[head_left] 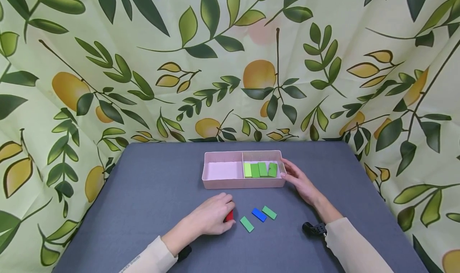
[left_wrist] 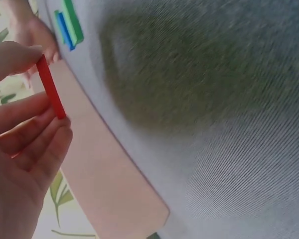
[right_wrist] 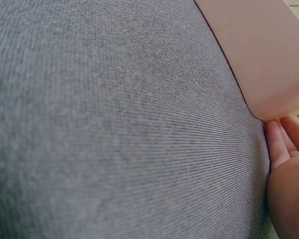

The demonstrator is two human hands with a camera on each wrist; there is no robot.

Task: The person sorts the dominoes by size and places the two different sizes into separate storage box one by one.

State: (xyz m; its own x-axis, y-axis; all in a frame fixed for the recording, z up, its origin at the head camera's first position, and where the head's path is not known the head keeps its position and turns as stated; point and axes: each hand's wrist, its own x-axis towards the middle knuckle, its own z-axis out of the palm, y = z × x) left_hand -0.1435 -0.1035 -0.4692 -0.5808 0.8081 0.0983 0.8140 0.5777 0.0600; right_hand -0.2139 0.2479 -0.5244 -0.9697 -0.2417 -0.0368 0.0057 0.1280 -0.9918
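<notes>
L grip (head_left: pixel 215 214) is grasping the red block (head_left: pixel 229 216), pinching it btwn thumb & fingertips; block's showing on the near side of the pink box (head_left: pixel 244 184), tho can't tell if it's touching the grey-blue surface (head_left: pixel 151 201)! R grip (head_left: pixel 301 183) is resting released, fingers fairly straight & touching the box's R end, thumb by the near corner. Box is holding 4 blocks in its R comp.: a pale green block (head_left: pixel 247 170) next to the divider (head_left: pixel 242 165), plus three darker green blocks (head_left: pixel 263 169) in line w/ it. Out front, R of the L grip, a near green block (head_left: pixel 246 224) is lying aslant, and a blue block (head_left: pixel 258 214) is lying btwn it & a far green block (head_left: pixel 269 212), v. close to the latter. Leaf-print cloth (head_left: pixel 223 85) is hanging behind.
</notes>
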